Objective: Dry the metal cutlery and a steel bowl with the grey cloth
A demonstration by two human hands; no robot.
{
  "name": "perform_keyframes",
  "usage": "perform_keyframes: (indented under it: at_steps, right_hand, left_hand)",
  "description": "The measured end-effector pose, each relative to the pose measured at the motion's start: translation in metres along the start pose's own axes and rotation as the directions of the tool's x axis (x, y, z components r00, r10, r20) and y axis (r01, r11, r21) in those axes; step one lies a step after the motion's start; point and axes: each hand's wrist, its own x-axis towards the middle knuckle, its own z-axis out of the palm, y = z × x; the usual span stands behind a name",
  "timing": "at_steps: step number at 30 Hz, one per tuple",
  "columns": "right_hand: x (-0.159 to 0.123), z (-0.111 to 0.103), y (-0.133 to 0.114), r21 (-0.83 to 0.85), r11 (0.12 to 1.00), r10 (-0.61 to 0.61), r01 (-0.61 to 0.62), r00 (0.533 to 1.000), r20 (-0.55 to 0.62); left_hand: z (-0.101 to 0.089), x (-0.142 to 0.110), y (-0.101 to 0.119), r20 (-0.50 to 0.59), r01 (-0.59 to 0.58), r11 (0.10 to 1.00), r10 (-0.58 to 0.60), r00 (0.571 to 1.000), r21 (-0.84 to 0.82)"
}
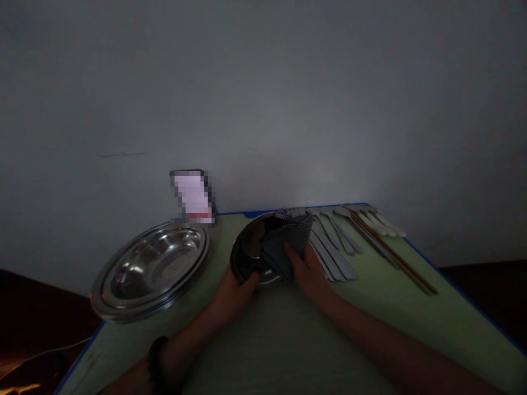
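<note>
My left hand [237,289] grips the near rim of a small steel bowl [248,253], which is tilted up on the green table [288,334]. My right hand [305,269] is closed on a dark checked cloth [288,241] and presses it into the bowl. The cloth hides most of the bowl's inside. A dark band circles my left wrist.
A large steel dish [152,270] lies to the left near the table edge. Several spoons and utensils [335,244] and a pair of chopsticks [395,258] lie in a row to the right. A blurred upright object [193,197] leans against the grey wall behind.
</note>
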Motion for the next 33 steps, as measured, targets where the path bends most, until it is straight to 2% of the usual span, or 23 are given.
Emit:
perform_keyframes:
  at_steps: [4, 8, 11, 13, 15, 18, 21, 24, 28, 31, 33]
  right_hand:
    - [0.0, -0.002, -0.003, -0.05, 0.999, 0.005, -0.005, 1.0, -0.01]
    - [-0.003, 0.0, -0.004, -0.113, 0.993, -0.012, 0.023, 0.996, 0.093]
    - [-0.003, 0.002, -0.004, -0.117, 0.993, -0.014, 0.029, 0.992, 0.127]
    - [-0.003, 0.002, -0.003, -0.091, 0.996, -0.006, 0.014, 0.996, 0.085]
    - [-0.002, 0.001, -0.003, -0.033, 0.999, -0.003, 0.003, 1.0, 0.004]
    - [0.0, -0.001, -0.001, 0.049, 0.998, 0.029, -0.024, 0.995, -0.099]
    - [0.001, -0.003, 0.001, 0.036, 0.998, 0.06, -0.056, 0.991, -0.124]
    - [0.002, -0.003, 0.002, -0.014, 0.999, 0.034, -0.035, 0.999, -0.043]
    - [0.0, -0.002, 0.0, -0.057, 0.998, -0.026, 0.032, 0.995, 0.097]
    - [0.001, -0.001, -0.002, -0.046, 0.999, -0.023, 0.028, 0.994, 0.107]
    - [0.001, 0.0, -0.001, -0.006, 1.0, 0.006, -0.005, 0.998, 0.06]
  left_hand:
    - [0.004, -0.002, -0.001, -0.006, -0.104, 0.994, 0.104, 0.995, 0.03]
    - [0.01, -0.003, -0.002, -0.017, -0.121, 0.99, 0.122, 0.992, 0.066]
    - [0.009, -0.004, -0.002, -0.027, -0.021, 1.0, 0.021, 0.999, 0.007]
    - [0.007, -0.004, -0.002, -0.011, 0.064, 0.998, -0.065, 0.998, -0.025]
    - [0.005, -0.004, -0.002, 0.021, 0.094, 0.995, -0.094, 0.995, -0.012]
    - [0.004, -0.004, -0.002, 0.064, 0.038, 0.999, -0.039, 0.997, 0.014]
    - [0.007, -0.005, 0.001, 0.023, -0.077, 0.997, 0.077, 0.997, -0.002]
    - [0.01, -0.004, 0.004, -0.012, -0.183, 0.983, 0.183, 0.983, -0.017]
    - [0.011, -0.002, 0.004, -0.053, -0.214, 0.977, 0.213, 0.976, -0.005]
    - [0.008, 0.002, 0.0, -0.073, -0.232, 0.973, 0.233, 0.97, 0.025]
    - [0.006, 0.004, -0.002, -0.076, -0.276, 0.96, 0.279, 0.957, 0.047]
